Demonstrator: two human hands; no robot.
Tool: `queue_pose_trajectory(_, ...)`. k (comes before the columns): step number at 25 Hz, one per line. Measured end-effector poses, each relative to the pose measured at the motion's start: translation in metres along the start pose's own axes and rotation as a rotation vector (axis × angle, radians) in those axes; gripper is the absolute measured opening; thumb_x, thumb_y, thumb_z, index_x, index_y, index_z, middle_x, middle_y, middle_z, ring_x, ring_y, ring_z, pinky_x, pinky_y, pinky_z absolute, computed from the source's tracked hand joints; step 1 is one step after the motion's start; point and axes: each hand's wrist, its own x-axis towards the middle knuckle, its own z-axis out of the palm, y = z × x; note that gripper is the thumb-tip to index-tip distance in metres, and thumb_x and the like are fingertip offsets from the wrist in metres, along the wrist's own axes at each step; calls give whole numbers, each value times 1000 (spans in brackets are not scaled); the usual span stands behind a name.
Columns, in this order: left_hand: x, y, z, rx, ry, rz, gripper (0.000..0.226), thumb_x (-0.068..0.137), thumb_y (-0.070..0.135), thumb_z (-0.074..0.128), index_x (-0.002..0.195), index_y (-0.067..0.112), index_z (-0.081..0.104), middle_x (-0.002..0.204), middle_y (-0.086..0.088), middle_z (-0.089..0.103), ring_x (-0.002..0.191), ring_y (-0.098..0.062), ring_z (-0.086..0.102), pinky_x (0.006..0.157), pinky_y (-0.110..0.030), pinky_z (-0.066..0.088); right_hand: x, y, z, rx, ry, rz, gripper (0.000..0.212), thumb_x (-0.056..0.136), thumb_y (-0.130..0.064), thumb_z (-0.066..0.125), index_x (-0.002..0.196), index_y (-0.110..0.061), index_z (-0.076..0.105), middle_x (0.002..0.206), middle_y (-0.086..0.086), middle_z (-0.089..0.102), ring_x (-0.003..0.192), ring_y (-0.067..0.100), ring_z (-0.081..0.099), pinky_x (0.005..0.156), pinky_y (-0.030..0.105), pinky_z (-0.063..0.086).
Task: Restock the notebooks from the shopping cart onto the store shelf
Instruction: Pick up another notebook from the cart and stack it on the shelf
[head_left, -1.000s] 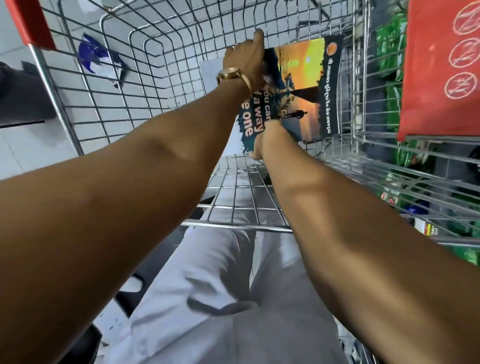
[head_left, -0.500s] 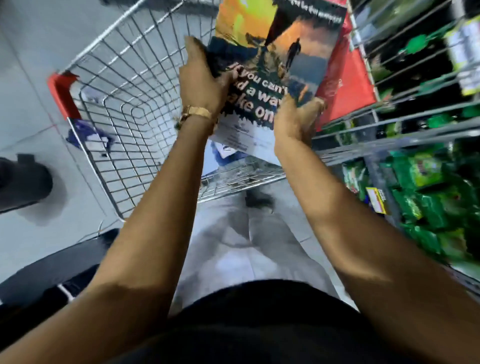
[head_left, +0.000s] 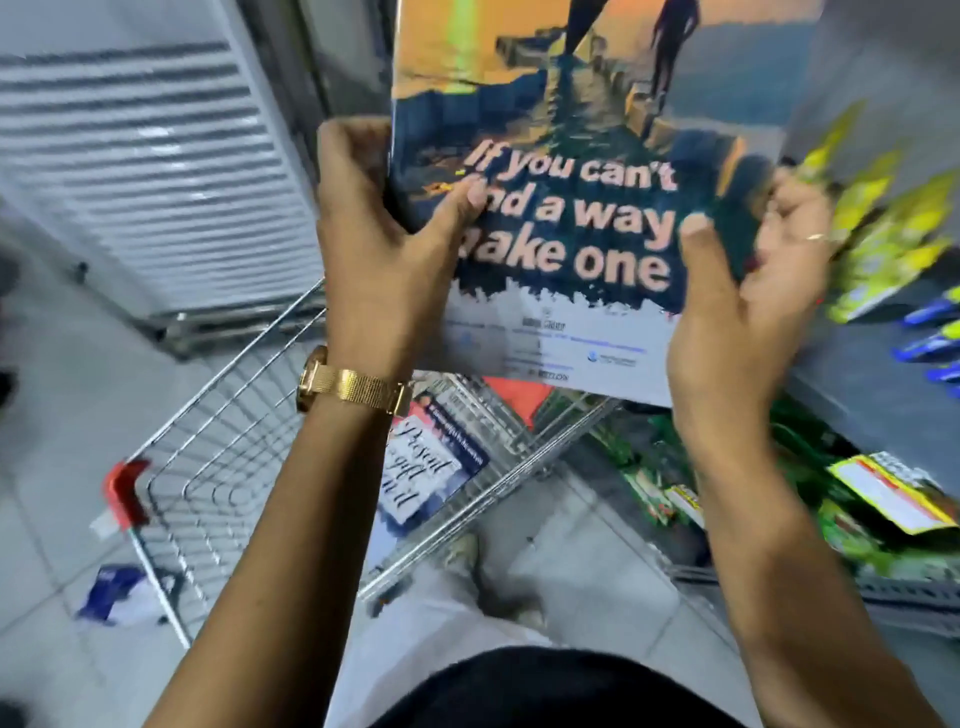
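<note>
Above the cart (head_left: 218, 467), both hands (head_left: 382, 260) raised, thumbs clamped on notebook (head_left: 561, 218) edges.

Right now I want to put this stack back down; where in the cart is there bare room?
The silver wire shopping cart is bare across its left half, from the red handle corner to the blue-and-white notebook lying at its right end. The right side is crowded: green and yellow packets fill the shelves.

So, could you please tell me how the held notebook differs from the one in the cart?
The held notebook, gripped by both hands, is raised and shows a sunset cover; the cart notebook lies in the cart and shows script lettering on white and blue. Both are printed-cover notebooks.
</note>
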Motion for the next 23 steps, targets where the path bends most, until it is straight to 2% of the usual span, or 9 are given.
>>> queue_pose_trajectory(2, 10, 38, 35, -76, -106, 119, 45, 76, 8, 76, 106, 11, 43, 114, -18, 66, 104, -26, 69, 92, -46, 56, 32, -32, -33, -4, 109, -104, 34, 84, 8, 52, 118, 10, 46, 110, 16, 63, 106, 17, 64, 96, 32, 50)
queue_pose_trajectory(4, 20, 72, 75, -188, -240, 213, 46, 75, 4, 74, 109, 8, 43, 119, -21, 63, 110, -29, 66, 96, -48, 54, 62, -64, -73, -46, 189, -185, 30, 84, 5, 54, 112, -1, 48, 100, -3, 64, 93, -1, 63, 88, 21, 49)
queue_pose_trajectory(7, 32, 124, 138, -325, -401, 328, 46, 74, 7, 73, 111, 11, 45, 119, -19, 65, 111, -31, 65, 96, -54, 52, 103, -108, -135, -127, 334, -261, 26, 82, -8, 60, 106, -16, 54, 105, 4, 67, 98, 13, 66, 92, 35, 54)
queue_pose_trajectory(10, 37, 176, 198, -386, -512, 358, 42, 71, 14, 74, 101, 27, 47, 107, -8, 70, 97, -20, 71, 91, -45, 57, 146, -136, -190, -264, 473, -268, 24, 77, -20, 64, 101, -23, 63, 105, 4, 70, 97, 17, 66, 95, 46, 53)
queue_pose_trajectory(14, 47, 231, 282, -460, -769, 281, 32, 78, -7, 73, 93, 17, 57, 77, 14, 68, 62, 8, 65, 64, -17, 57, 207, -147, -261, -345, 602, -184, 30, 69, -28, 66, 97, -22, 69, 97, 0, 75, 93, 24, 71, 86, 44, 57)
queue_pose_trajectory(16, 51, 244, 323, -489, -945, 221, 33, 79, -19, 65, 104, 4, 64, 72, 11, 70, 53, 8, 65, 54, -11, 55, 233, -143, -290, -399, 644, -100, 16, 69, -27, 65, 84, -23, 69, 80, -4, 71, 76, 20, 65, 68, 34, 52)
queue_pose_trajectory(17, 55, 244, 341, -455, -994, 203, 38, 78, -21, 63, 110, 0, 64, 73, 8, 71, 56, 5, 67, 53, -10, 55, 247, -138, -301, -422, 635, -60, 5, 71, -22, 65, 75, -21, 68, 72, -3, 66, 69, 19, 60, 62, 31, 46)
queue_pose_trajectory(20, 77, 237, 399, -251, -1007, 178, 37, 76, -14, 70, 110, -2, 66, 91, -4, 71, 85, -16, 64, 61, -17, 56, 282, -132, -316, -468, 600, 74, 25, 77, -5, 67, 57, -15, 57, 57, 3, 51, 55, 20, 49, 56, 30, 42)
queue_pose_trajectory(23, 92, 233, 432, 102, -925, 276, 39, 75, 11, 80, 107, -6, 65, 111, -19, 71, 104, -30, 67, 75, -32, 52, 305, -119, -322, -563, 571, 263, 33, 83, -4, 71, 61, -11, 47, 57, 8, 39, 51, 19, 38, 49, 29, 29)
